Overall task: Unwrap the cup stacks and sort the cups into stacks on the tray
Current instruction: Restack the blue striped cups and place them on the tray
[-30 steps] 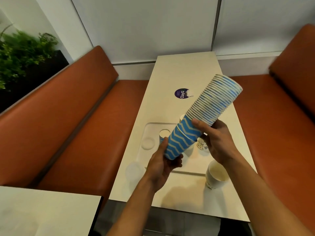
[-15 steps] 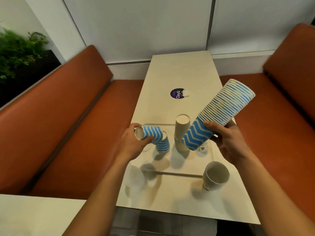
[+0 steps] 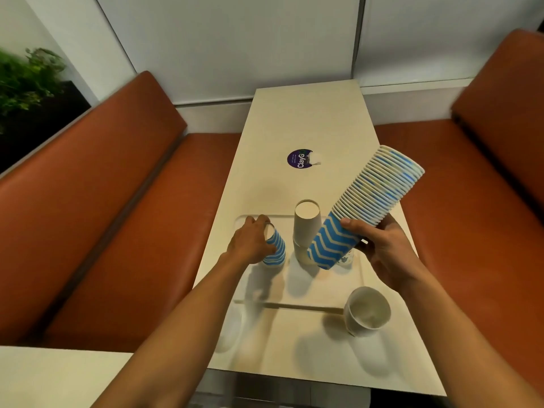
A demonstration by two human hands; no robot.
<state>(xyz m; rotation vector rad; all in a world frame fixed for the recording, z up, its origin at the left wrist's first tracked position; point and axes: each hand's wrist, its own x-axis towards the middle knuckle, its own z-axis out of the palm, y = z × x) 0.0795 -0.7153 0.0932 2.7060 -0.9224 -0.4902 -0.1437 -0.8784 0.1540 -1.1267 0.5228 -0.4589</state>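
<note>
My right hand [image 3: 379,245] grips a long tilted stack of blue zigzag cups [image 3: 365,207] above the white tray [image 3: 323,293]. My left hand [image 3: 250,242] holds a single blue zigzag cup [image 3: 275,245], set upside down onto a short stack of the same cups on the tray's left part. A small stack of plain white cups [image 3: 306,228] stands upside down in the tray's middle. Behind the long stack, a patterned white cup [image 3: 346,257] is partly hidden.
A white cup stack [image 3: 366,312] stands mouth up on the table by the tray's near right corner. A round purple sticker [image 3: 300,159] lies farther back on the table. Orange benches flank the table. A plant [image 3: 26,81] sits at far left.
My left hand pulled one cup off the bottom of the long stack, carried it left and lowered it upside down onto the short blue stack. My right hand shifted the long stack slightly right.
</note>
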